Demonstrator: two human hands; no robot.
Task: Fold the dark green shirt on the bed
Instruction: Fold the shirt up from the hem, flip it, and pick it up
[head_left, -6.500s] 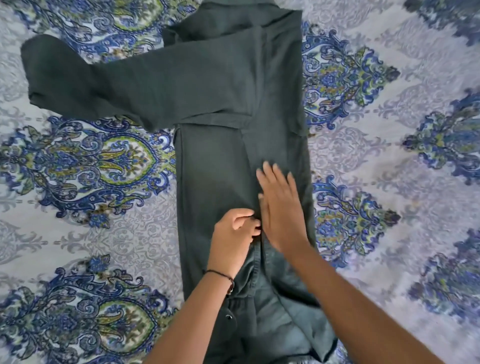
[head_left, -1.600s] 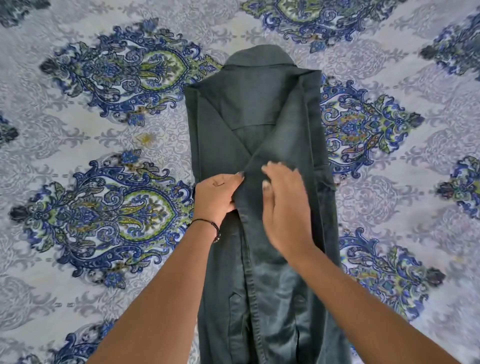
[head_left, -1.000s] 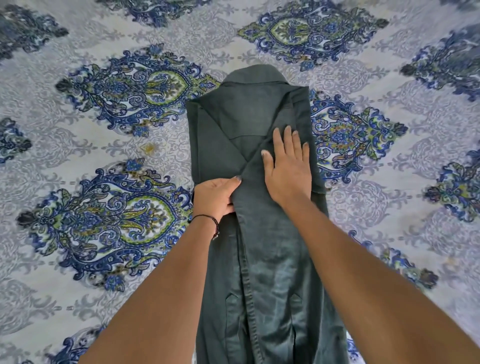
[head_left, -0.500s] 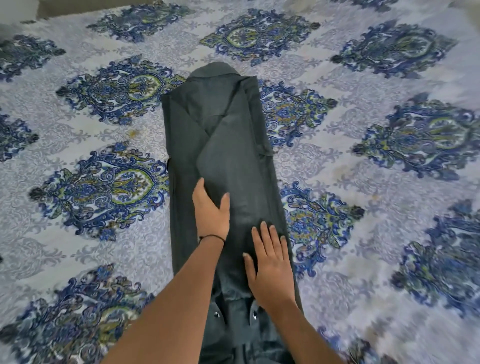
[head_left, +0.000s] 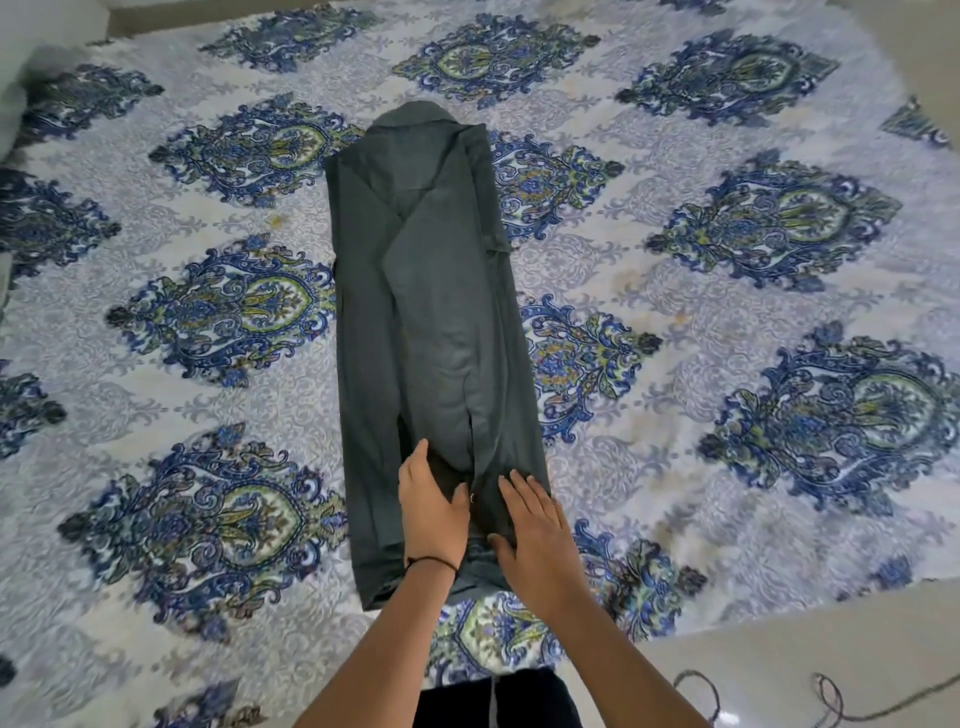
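The dark green shirt (head_left: 431, 312) lies on the bed as a long narrow strip, both sides and sleeves folded inward, collar at the far end. My left hand (head_left: 431, 512) rests flat on its near end, fingers together and pointing away, a black band on the wrist. Beside it my right hand (head_left: 537, 535) lies flat on the near right part, fingers spread. Both palms press on the cloth and neither grips it. A small snap button shows between the two hands.
The bed's sheet (head_left: 727, 322) is white with blue and green ornaments and spreads wide on both sides of the shirt. Its near edge runs at the lower right, with pale floor (head_left: 831, 649) and a thin cord (head_left: 831, 701) beyond.
The left sleeve and side got folded in, making a narrow strip. Both hands slid along the shirt from its chest down to the near hem. The view pulled back.
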